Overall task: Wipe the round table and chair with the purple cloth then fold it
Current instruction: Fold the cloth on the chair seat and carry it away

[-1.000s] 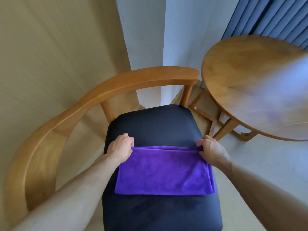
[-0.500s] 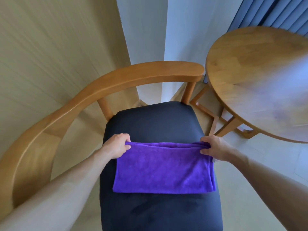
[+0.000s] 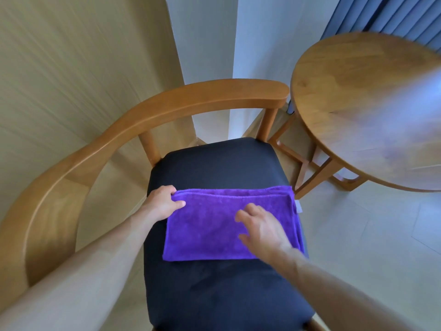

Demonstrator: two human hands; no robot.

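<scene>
Cloth (image 3: 229,225), purple and folded into a flat rectangle, lies across the middle of the chair's black seat (image 3: 214,168). In the head view the left hand (image 3: 162,201) sits at the cloth's 9 o'clock edge, pinching its far left corner, thumb on top and fingers curled over the hem. The right hand (image 3: 260,228) hovers or rests over the cloth's right half, fingers loosely spread and pointing toward 11 o'clock; whether it touches the fabric is unclear. A small white tag (image 3: 298,206) sticks out at the cloth's 3 o'clock edge. The chair's curved wooden backrest (image 3: 191,101) arcs from 8 to 1 o'clock. The round table (image 3: 372,108) stands at 2 o'clock, with a blue curtain (image 3: 391,15) behind it, over a pale tiled floor (image 3: 372,247).
</scene>
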